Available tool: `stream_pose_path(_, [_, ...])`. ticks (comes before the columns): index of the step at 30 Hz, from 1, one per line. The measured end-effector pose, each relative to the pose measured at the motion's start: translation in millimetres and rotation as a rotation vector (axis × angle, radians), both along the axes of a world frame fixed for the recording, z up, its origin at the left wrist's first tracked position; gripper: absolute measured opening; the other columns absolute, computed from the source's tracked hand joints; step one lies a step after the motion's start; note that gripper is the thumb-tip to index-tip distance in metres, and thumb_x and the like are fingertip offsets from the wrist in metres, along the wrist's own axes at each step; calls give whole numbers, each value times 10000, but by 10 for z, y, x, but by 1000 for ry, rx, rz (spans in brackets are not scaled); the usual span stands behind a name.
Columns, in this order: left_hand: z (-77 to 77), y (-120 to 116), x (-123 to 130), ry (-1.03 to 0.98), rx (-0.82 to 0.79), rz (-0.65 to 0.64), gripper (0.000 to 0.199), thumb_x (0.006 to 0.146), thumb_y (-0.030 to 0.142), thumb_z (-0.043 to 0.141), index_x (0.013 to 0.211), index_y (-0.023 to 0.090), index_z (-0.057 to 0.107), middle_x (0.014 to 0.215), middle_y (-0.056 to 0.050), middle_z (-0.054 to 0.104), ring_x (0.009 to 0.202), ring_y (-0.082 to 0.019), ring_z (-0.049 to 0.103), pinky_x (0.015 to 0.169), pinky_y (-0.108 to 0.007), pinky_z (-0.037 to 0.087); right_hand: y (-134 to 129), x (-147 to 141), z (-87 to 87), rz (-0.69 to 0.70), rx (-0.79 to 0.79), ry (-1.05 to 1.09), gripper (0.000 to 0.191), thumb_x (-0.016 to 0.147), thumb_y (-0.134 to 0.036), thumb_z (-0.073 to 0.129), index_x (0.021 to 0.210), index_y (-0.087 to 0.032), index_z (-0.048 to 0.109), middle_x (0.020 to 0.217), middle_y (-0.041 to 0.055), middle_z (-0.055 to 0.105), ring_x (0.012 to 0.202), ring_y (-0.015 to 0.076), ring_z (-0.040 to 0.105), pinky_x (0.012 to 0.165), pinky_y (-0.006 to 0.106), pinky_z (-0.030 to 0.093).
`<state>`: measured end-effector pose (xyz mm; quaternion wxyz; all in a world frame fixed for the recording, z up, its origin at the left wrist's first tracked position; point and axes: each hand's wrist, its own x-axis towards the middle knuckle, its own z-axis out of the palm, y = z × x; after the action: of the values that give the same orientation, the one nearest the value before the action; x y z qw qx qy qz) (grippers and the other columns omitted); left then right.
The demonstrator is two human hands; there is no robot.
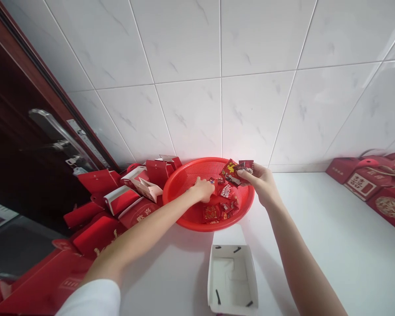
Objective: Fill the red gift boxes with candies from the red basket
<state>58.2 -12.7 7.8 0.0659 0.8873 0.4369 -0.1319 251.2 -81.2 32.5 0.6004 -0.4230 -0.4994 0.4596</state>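
Note:
My left hand [204,189] reaches down into a red plastic basket [174,193], its fingers curled among small red packets [227,192]. Whether it pinches one of them is hidden. Over the basket's right rim, my right hand [261,180] grips red snack packets [232,172], one dark red and one with yellow print, between thumb and fingers. Several more red wrapped packets lie in the bottom of the basket. In front of the basket stands an open white-lined box [233,276], its flap folded back toward the basket and nothing inside.
Several red gift boxes [100,235], many with open tops, crowd the left side of the white table [303,228]. Closed red boxes [365,182] with cord handles stand at the far right. A tiled wall [256,118] rises behind; a dark door [26,114] is at left.

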Motion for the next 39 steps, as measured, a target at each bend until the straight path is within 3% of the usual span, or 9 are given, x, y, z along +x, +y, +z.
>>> stream_pose_path(3, [50,-66,-23,-13,-63,-70,161,735,248,731,880,182,758,951,-139,706,960,-346,655,895,-465,472,-2,-4,2,-3,3,-3,322,667,-422,824,857,-180,728,751,39,721,727,222,678,642,340,542])
stream_pose_path(7, [-32,-184,20,-84,-162,-287,519,721,303,774,1233,341,698,1263,-63,626,1179,-277,584,938,-329,476,-9,1,4,-12,1,-9,318,668,-417,822,858,-177,733,767,44,732,733,218,675,631,327,537])
stream_pose_path(10, [-84,-164,21,-24,-97,-295,418,657,174,801,1056,294,774,1269,-77,624,1275,-324,511,1051,-399,416,-8,11,-1,-23,-5,-9,334,659,-416,825,870,-174,735,777,44,733,739,216,673,626,321,537])
stream_pose_path(14, [21,-42,-35,-44,62,-174,245,711,44,682,910,156,769,1207,-187,620,1243,-412,502,1065,-565,350,3,19,-4,-31,-9,-25,326,666,-409,818,880,-178,737,757,38,724,740,218,672,625,323,539])
stream_pose_path(18, [85,-111,8,-121,-16,-292,336,795,157,681,1108,263,745,1205,-81,650,1125,-286,596,952,-375,463,9,14,-4,-40,-7,-39,306,671,-406,808,871,-185,733,739,30,714,721,215,664,618,325,533])
stream_pose_path(22, [-81,-259,151,-131,-126,-490,331,755,156,738,1049,308,760,1384,-22,596,1188,-247,586,979,-322,453,3,7,-7,-44,-10,-53,280,672,-395,805,849,-189,733,741,34,715,735,222,667,624,327,528])
stream_pose_path(28, [-112,27,57,-121,41,-245,268,707,11,632,834,199,775,1235,-153,659,1224,-366,549,1068,-503,365,0,14,-11,-47,-9,-53,306,671,-401,806,881,-190,736,733,27,714,716,216,664,615,325,533])
stream_pose_path(33, [88,209,-202,-186,24,-129,366,762,96,567,1016,254,779,1129,-87,697,989,-270,648,778,-323,486,13,13,-14,-57,-11,-46,309,665,-394,806,882,-184,741,731,30,716,720,217,671,612,321,539])
stream_pose_path(39, [106,201,-209,-269,-27,-83,387,776,131,524,1031,280,773,1050,-42,739,971,-243,666,761,-281,477,27,5,-35,-62,-17,-51,293,663,-392,809,857,-184,741,722,29,713,719,217,676,613,322,543])
